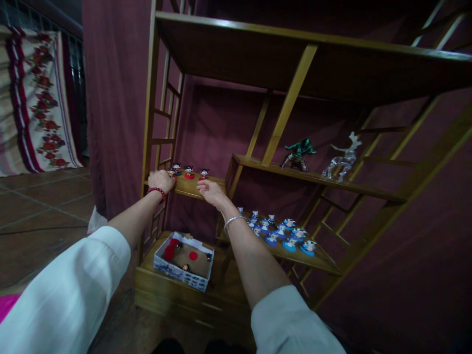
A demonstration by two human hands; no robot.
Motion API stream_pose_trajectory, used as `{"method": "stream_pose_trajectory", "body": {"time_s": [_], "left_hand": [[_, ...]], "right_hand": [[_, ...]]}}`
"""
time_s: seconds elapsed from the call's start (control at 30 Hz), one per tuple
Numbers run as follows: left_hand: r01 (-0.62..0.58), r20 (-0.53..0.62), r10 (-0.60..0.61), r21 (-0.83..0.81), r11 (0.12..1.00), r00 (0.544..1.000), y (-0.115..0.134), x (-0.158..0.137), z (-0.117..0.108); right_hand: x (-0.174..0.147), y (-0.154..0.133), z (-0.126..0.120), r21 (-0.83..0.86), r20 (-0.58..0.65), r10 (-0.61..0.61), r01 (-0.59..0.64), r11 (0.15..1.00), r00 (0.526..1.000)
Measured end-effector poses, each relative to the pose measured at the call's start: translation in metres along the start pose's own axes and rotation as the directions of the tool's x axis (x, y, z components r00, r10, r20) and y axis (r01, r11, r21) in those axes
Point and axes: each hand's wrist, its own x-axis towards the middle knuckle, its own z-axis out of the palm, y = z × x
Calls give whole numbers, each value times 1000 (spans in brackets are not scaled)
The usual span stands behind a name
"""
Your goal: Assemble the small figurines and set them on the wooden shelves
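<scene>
Both my hands are at a small wooden shelf (190, 188) on the left of the display rack. My left hand (162, 181), with a red bead bracelet, is closed around a small doll figurine (171, 172) at the shelf's left end; its fingertips are partly hidden. My right hand (213, 191), wearing a silver bangle, pinches the red base of a black-haired doll figurine (204, 173) near the right end. Between them stand a figurine on a red base (189, 171) and a dark-based one (176, 168). Below, a shallow cardboard box (183, 260) holds several figurine parts and red discs.
Several blue and white figurines (280, 230) stand on a lower right shelf. Above them are a dark green figure (300, 153) and a clear deer statuette (342, 157). A rack upright (150, 98) rises beside my left hand. A floral cloth (44, 103) hangs far left.
</scene>
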Motion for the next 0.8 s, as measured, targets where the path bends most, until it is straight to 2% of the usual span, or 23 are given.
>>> {"method": "stream_pose_trajectory", "body": {"time_s": [0.3, 0.57, 0.8], "left_hand": [[-11, 15, 11, 5, 1000, 1000, -1, 0, -1], [-67, -9, 67, 19, 998, 998, -6, -3, 0], [-138, -195, 122, -73, 988, 973, -13, -31, 4]], "right_hand": [[-3, -4, -1, 14, -1, 10, -10, 1000, 1000], [2, 3, 2, 34, -7, 4, -4, 999, 1000], [1, 2, 4, 8, -21, -18, 18, 1000, 1000]]}}
